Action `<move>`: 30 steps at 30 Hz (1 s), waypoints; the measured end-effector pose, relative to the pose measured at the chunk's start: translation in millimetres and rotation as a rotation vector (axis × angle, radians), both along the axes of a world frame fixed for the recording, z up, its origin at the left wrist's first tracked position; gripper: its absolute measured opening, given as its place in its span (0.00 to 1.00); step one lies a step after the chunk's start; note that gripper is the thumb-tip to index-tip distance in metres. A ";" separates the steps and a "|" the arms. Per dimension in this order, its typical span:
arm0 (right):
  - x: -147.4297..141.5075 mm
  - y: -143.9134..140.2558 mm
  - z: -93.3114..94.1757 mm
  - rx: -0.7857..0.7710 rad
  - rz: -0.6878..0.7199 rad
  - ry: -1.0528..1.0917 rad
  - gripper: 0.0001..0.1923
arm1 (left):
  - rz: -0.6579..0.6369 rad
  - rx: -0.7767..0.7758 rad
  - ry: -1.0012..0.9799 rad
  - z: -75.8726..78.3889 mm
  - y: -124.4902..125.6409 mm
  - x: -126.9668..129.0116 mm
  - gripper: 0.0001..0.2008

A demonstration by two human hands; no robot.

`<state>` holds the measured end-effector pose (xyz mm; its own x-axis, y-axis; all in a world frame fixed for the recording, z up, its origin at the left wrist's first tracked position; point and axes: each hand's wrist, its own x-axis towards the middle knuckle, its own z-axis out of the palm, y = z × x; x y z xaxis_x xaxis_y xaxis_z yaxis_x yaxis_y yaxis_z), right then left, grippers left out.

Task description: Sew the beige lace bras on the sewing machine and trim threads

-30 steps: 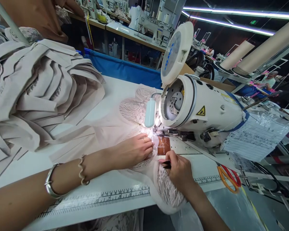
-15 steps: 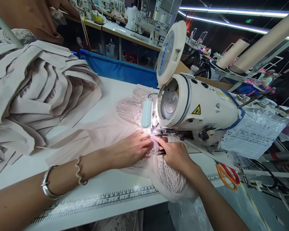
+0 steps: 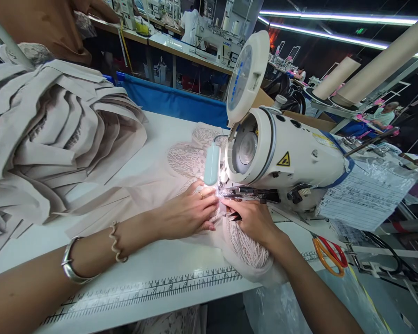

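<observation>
Pale pink lace fabric (image 3: pixel 249 246) lies under the lit needle area of a white sewing machine (image 3: pixel 299 148). On the fabric, just left of the needle, my left hand (image 3: pixel 191 211) rests flat with its fingers a little apart. My right hand (image 3: pixel 256 220) is at the right of the needle, its index finger stretched along the fabric by the presser foot. Dark pointed thread snips (image 3: pixel 235 216) stick out from under its curled fingers; their handle is hidden. A pale green lamp (image 3: pixel 212 164) hangs over the fingertips and hides part of the stitching spot.
A tall heap of beige fabric pieces (image 3: pixel 62 130) covers the table's left side. A printed ruler (image 3: pixel 167 285) runs along the front edge. Orange-handled scissors (image 3: pixel 325 255) hang at the right beside a plastic-covered paper (image 3: pixel 362 190). Thread cones (image 3: pixel 337 79) stand behind the machine.
The lace fabric has shifted slightly away from me at the needle, baring more of the ruler. My left fingers have spread and moved slightly left; my right hand has moved little.
</observation>
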<state>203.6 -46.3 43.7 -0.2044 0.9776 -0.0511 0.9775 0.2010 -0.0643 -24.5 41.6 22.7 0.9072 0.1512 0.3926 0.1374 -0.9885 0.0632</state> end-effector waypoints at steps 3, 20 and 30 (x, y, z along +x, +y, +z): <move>1.9 1.1 1.9 -0.007 0.029 0.035 0.30 | -0.030 0.028 0.048 0.5 0.6 -0.5 0.25; 20.8 -14.4 -7.9 0.214 0.006 -0.150 0.11 | -0.004 -0.031 0.060 0.5 -1.1 4.1 0.31; 8.9 -13.2 4.6 -0.040 0.054 -0.119 0.41 | 0.017 0.050 0.070 -1.3 -3.3 2.9 0.31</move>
